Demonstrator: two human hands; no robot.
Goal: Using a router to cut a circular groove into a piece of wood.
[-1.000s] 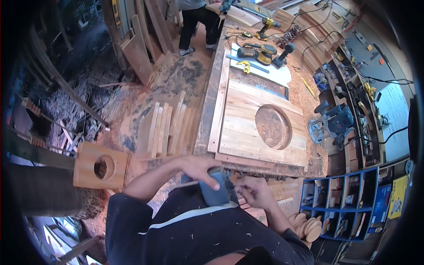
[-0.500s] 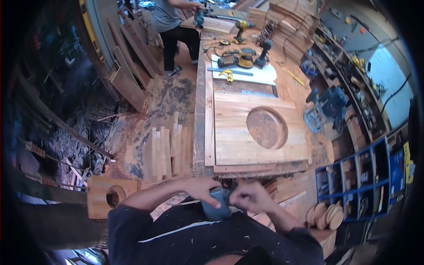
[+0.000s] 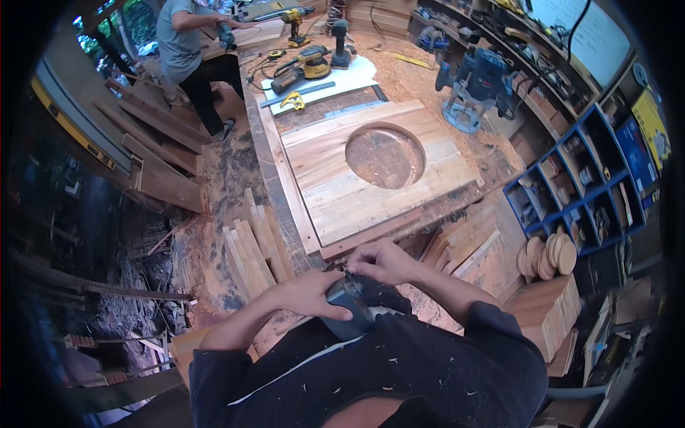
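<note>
Hands: left (image 3: pixel 308 294) grip grasping one blue-grey power tool (image 3: pixel 349 314); right (image 3: pixel 382 262) apparently pinching it.

A compact blue-grey power tool (image 3: pixel 347 308) is sitting low against the person's lap, just below the near edge of the workbench. Its rounded body is lying tilted, mostly covered from the left side, so only its smooth top and a darker lower part are showing. Its upper end is pointing toward the bench, and fine detail there is staying too small to make out.
</note>
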